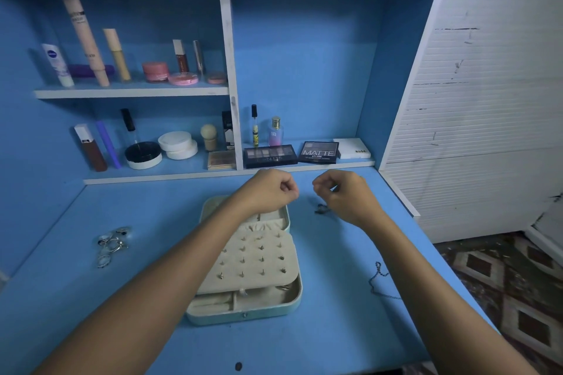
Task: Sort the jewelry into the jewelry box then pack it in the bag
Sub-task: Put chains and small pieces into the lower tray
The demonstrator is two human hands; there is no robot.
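Desk blue; box teal, cream-lined; rings silver; rug brown diamond-patterned at 4 o'clock.

Home vanity nook: blue shelves of cosmetics, patterned carpet.

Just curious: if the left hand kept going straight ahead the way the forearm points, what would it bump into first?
Probably the NUDES palette on the low shelf just beyond the left hand; depth is hard to judge from this one view.
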